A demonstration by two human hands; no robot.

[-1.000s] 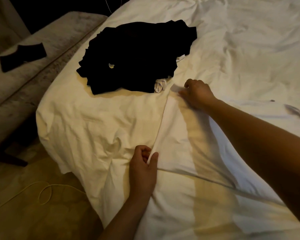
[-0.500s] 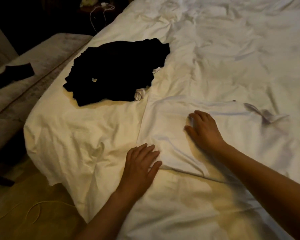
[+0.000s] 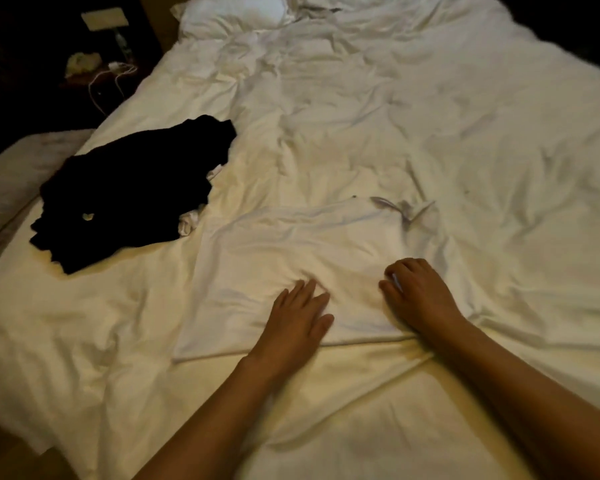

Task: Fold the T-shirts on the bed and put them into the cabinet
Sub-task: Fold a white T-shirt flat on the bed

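- White cotton T-shirt (image 3: 291, 251), spread flat on the near part of the bed, its neck end away from the person and a greyish collar or print area showing at its far right corner.
- Wrinkled white duvet (image 3: 430, 133) covers the whole bed under the shirt; a warm yellowish light falls on the near and left portions, and the cloth hangs over the left edge.
- Left hand (image 3: 297, 320) lies palm down on the shirt's lower middle, fingers straight and together, pressing the fabric flat and holding nothing.
- Right hand (image 3: 418, 296) rests on the shirt just right of the left hand, the two a small gap apart; its fingers are bent with the tips on the cloth, and whether they pinch any fabric cannot be told.
- The shirt's bottom hem runs just beneath both wrists, and both bare forearms reach in from the lower edge of the view.
- Loose pile of black garments (image 3: 129, 192) sits on the duvet to the left of the shirt, close to it but not touching either hand; a small white scrap of cloth (image 3: 187, 223) pokes out at its near right edge.
- White pillow (image 3: 232, 12) lies at the head of the bed.
- Grey upholstered bench (image 3: 14, 178) stands alongside the bed's left side.
- Dark bedside table (image 3: 94, 71) in the far left corner carries a white cable and a few small items too dim to identify.
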